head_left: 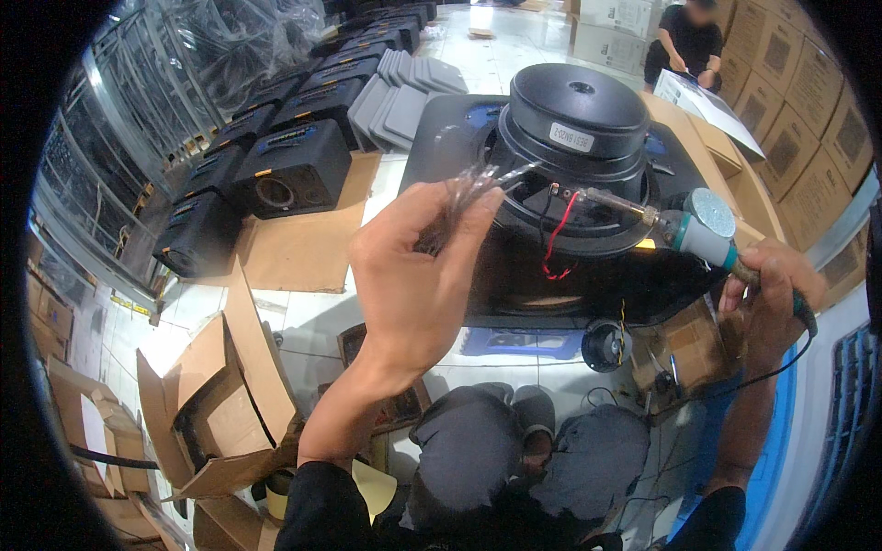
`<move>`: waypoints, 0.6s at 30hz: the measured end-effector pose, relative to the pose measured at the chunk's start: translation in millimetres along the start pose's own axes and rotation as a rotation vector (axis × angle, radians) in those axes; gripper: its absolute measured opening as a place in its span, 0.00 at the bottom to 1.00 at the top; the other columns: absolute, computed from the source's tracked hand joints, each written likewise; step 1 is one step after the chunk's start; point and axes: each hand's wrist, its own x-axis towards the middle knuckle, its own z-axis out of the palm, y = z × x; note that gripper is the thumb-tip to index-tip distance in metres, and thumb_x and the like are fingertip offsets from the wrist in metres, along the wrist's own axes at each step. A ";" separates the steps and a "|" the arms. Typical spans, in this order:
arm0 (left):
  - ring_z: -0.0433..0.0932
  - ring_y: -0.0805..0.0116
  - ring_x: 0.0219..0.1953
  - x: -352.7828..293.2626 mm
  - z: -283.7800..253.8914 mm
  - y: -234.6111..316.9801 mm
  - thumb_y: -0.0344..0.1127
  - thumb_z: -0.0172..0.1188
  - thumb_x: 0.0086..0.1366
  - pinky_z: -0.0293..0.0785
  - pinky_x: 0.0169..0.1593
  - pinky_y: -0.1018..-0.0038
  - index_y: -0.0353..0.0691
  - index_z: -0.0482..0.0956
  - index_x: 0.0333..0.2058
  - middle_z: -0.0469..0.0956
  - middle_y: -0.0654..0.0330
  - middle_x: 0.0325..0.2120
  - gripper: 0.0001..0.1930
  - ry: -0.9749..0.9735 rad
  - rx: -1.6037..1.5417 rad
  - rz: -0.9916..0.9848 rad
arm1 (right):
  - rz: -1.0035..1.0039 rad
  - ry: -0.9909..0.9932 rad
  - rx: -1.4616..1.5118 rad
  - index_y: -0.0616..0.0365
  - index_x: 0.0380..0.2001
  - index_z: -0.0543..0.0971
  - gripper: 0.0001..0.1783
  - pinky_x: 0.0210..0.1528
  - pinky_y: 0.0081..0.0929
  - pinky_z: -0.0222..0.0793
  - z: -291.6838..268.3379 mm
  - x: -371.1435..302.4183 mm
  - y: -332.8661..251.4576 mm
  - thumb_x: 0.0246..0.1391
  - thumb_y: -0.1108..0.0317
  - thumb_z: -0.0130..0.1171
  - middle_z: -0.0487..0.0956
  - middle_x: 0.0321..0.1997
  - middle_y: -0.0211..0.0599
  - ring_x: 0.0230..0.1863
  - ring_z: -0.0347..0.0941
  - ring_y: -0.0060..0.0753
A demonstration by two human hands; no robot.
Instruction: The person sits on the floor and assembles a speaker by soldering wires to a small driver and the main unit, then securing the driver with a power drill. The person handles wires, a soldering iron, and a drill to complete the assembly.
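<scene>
A large black speaker driver lies magnet up on a black speaker cabinet in front of me. My right hand is closed around the cable end of a soldering iron. The iron's tip points left, at or close to the driver's terminal, where red and black wires hang. Pinched in my left hand is a tangled bundle of silvery solder wire, one end reaching toward the terminal. Contact between solder and tip cannot be made out. A round pale-blue-topped piece sits beside the iron.
Below the cabinet, a small round driver with yellow wires rests near an open carton. Another open cardboard box stands at lower left. Rows of black cabinets and grey panels lie beyond. A person works near stacked cartons.
</scene>
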 end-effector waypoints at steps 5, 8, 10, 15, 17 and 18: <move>0.66 0.73 0.22 -2.0 -2.2 4.4 0.26 0.62 0.64 0.64 0.27 0.73 0.29 0.80 0.33 0.72 0.57 0.21 0.04 -0.067 0.028 -0.012 | 0.003 -0.003 -0.022 0.66 0.28 0.84 0.16 0.15 0.20 0.61 -0.5 2.7 -4.1 0.59 0.62 0.57 0.74 0.15 0.37 0.13 0.69 0.24; 0.71 0.69 0.23 1.0 2.5 6.8 0.25 0.60 0.64 0.66 0.28 0.71 0.29 0.80 0.36 0.74 0.55 0.23 0.04 -0.131 0.054 0.066 | 0.010 -0.009 -0.028 0.66 0.29 0.84 0.15 0.15 0.21 0.61 -0.7 3.3 -6.1 0.58 0.63 0.56 0.74 0.15 0.37 0.13 0.69 0.24; 0.73 0.67 0.24 4.2 6.2 7.6 0.26 0.60 0.64 0.68 0.29 0.71 0.29 0.80 0.36 0.75 0.53 0.25 0.05 -0.130 0.068 0.117 | -0.033 -0.026 -0.024 0.66 0.29 0.84 0.15 0.15 0.21 0.61 -0.8 4.6 -6.0 0.58 0.64 0.56 0.74 0.15 0.37 0.13 0.69 0.25; 0.77 0.81 0.33 7.5 15.2 10.7 0.27 0.61 0.66 0.72 0.37 0.83 0.29 0.81 0.43 0.82 0.62 0.31 0.09 -0.142 0.035 0.029 | -0.043 -0.029 0.004 0.67 0.29 0.84 0.16 0.15 0.21 0.61 -0.2 5.3 -4.4 0.59 0.65 0.55 0.74 0.15 0.37 0.13 0.69 0.25; 0.77 0.81 0.33 9.2 17.8 11.7 0.27 0.63 0.65 0.73 0.37 0.83 0.28 0.81 0.42 0.83 0.62 0.31 0.09 -0.150 0.000 0.018 | -0.042 -0.024 0.012 0.68 0.29 0.84 0.16 0.15 0.21 0.61 0.3 4.8 -3.6 0.59 0.65 0.54 0.74 0.15 0.37 0.13 0.69 0.25; 0.78 0.81 0.32 9.7 19.0 12.4 0.27 0.64 0.65 0.73 0.37 0.83 0.27 0.81 0.42 0.83 0.61 0.30 0.09 -0.157 -0.017 0.002 | -0.047 -0.025 0.009 0.68 0.29 0.84 0.16 0.15 0.21 0.61 0.4 4.7 -3.2 0.59 0.64 0.54 0.74 0.15 0.37 0.13 0.69 0.25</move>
